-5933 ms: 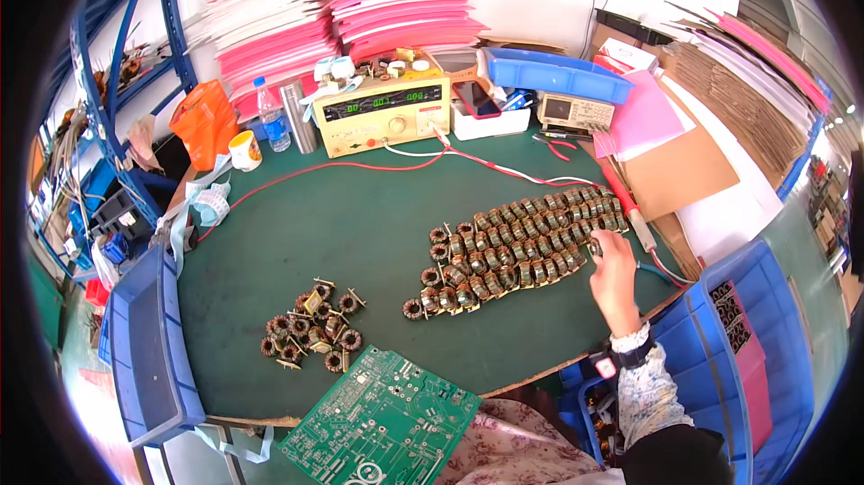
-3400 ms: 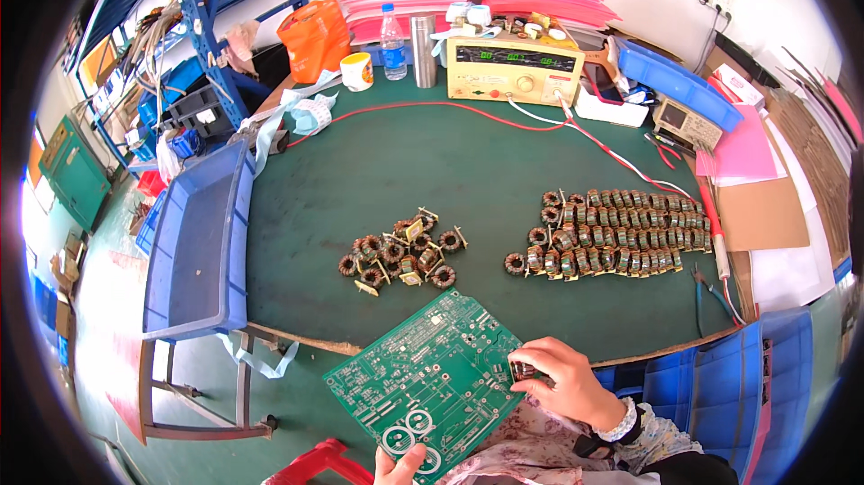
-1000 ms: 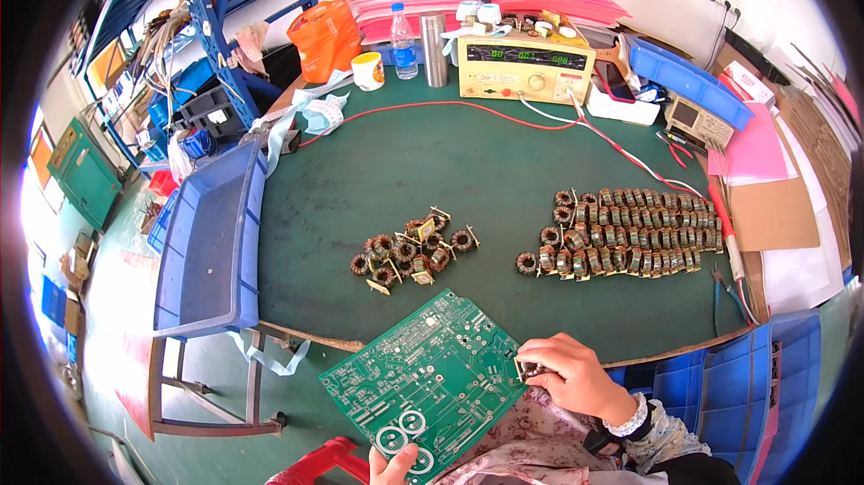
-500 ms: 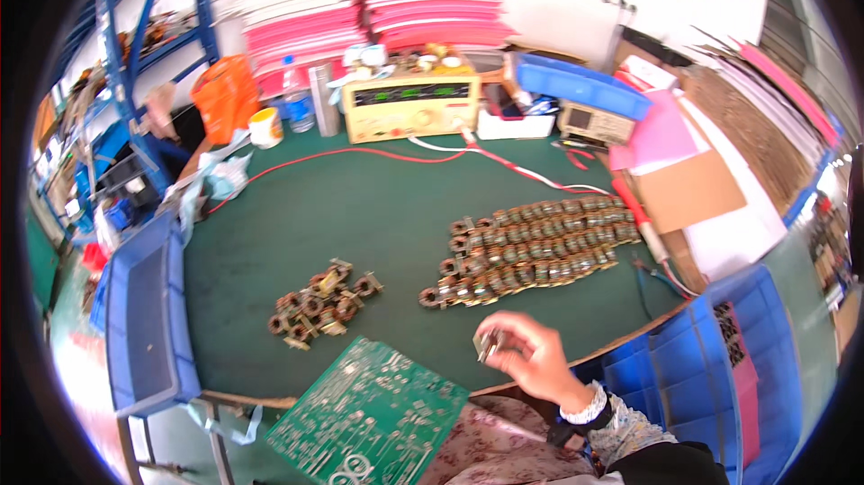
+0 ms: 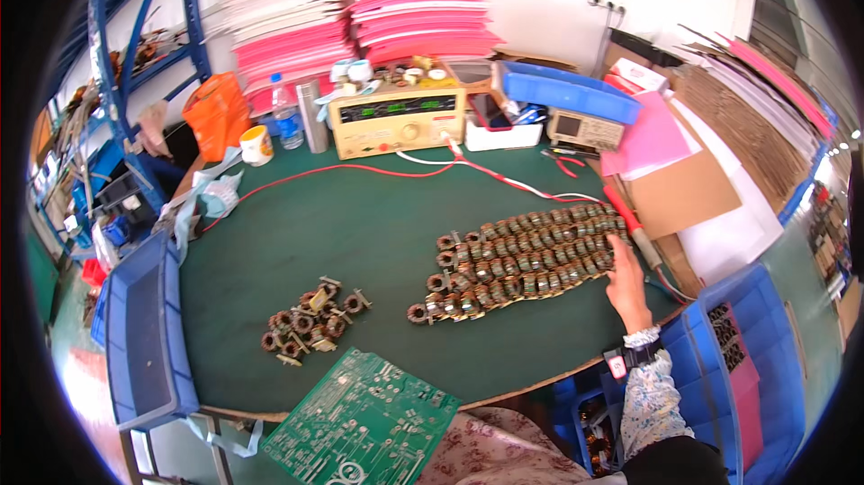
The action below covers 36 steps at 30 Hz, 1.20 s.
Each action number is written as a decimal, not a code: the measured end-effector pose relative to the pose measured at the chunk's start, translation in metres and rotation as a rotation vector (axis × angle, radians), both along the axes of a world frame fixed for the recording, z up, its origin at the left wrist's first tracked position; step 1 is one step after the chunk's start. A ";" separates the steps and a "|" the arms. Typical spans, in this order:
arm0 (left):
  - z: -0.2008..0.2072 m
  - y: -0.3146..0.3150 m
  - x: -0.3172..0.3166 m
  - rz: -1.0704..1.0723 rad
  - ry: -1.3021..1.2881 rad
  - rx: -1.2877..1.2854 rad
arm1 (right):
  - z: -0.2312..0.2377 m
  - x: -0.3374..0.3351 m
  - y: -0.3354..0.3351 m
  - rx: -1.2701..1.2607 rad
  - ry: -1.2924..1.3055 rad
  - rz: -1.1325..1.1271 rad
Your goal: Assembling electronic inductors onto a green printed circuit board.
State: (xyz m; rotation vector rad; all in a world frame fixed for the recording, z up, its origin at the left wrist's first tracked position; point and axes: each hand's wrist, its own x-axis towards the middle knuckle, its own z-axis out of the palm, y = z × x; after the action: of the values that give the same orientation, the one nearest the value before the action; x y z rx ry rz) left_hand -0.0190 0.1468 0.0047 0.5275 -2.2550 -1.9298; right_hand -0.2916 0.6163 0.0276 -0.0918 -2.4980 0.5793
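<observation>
My right hand (image 5: 627,286) reaches over the right end of several rows of copper-wound toroid coils (image 5: 504,271), its fingertips by the last coils. The fingers are partly hidden, and anything between them does not show. My left hand is out of view. A green circuit board (image 5: 364,417) lies tilted at the near table edge, beside my floral-patterned lap. Left of the rows, a loose heap of similar coils (image 5: 310,321) sits on the green tabletop (image 5: 297,224).
A beige bench instrument (image 5: 396,130) stands at the back, with red and white leads running right to a red-handled probe (image 5: 621,206). Blue bins (image 5: 144,332) flank the table; another blue bin (image 5: 765,368) holds parts. Cardboard (image 5: 688,193) lies at the right.
My right hand has moved right and away from me, from above the near edge to the rows' right end. The coil it held is no longer visible in it.
</observation>
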 end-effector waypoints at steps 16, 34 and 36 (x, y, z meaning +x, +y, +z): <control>0.025 0.018 0.002 0.219 0.015 0.511 | -0.003 -0.034 -0.318 0.325 0.048 0.936; 0.009 0.010 -0.010 0.137 -0.007 0.606 | 0.028 0.020 -0.270 0.407 -0.043 0.990; 0.008 0.011 -0.006 0.140 -0.020 0.610 | 0.037 0.038 -0.260 -0.194 -0.209 1.091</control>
State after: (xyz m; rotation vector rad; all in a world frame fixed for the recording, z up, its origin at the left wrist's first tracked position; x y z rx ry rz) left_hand -0.0254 0.1579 0.0125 0.7422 -1.5496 -2.5221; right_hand -0.2535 0.3558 0.0647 1.2496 -2.5086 1.2683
